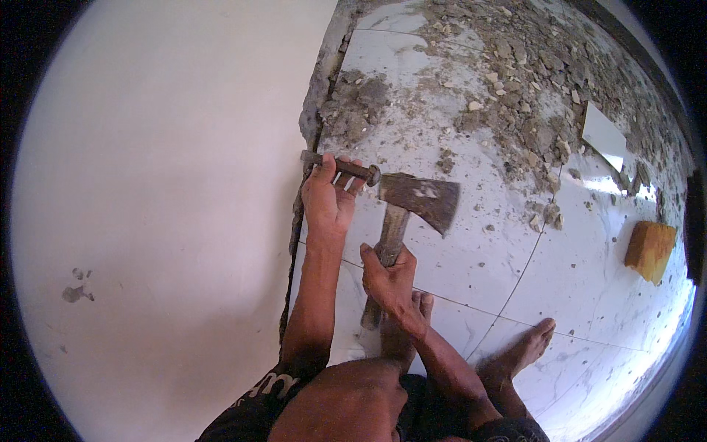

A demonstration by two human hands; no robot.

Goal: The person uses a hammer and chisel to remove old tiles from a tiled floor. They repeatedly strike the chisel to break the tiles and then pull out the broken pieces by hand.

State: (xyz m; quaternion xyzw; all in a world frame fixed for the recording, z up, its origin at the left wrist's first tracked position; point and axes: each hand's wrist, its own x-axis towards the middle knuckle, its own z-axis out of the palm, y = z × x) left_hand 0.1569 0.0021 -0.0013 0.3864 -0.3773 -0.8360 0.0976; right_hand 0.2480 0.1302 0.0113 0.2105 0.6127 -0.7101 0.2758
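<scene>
A dark metal chisel (351, 168) with a mushroomed head lies in my left hand (330, 199), its far end touching or close to the broken lower edge of the white wall (312, 119). My right hand (389, 273) grips the wooden handle of a hatchet (421, 194). The flat back of the hatchet head is close to the chisel's struck end, and its blade points right. Whether the two metal parts touch, I cannot tell.
Grey mortar rubble (513, 83) covers the upper right of the marble-patterned tile floor (442, 265). A broken white tile piece (603, 135) lies on the debris. An orange-brown block (650, 251) sits at the right. My bare feet (522, 348) are on the tiles.
</scene>
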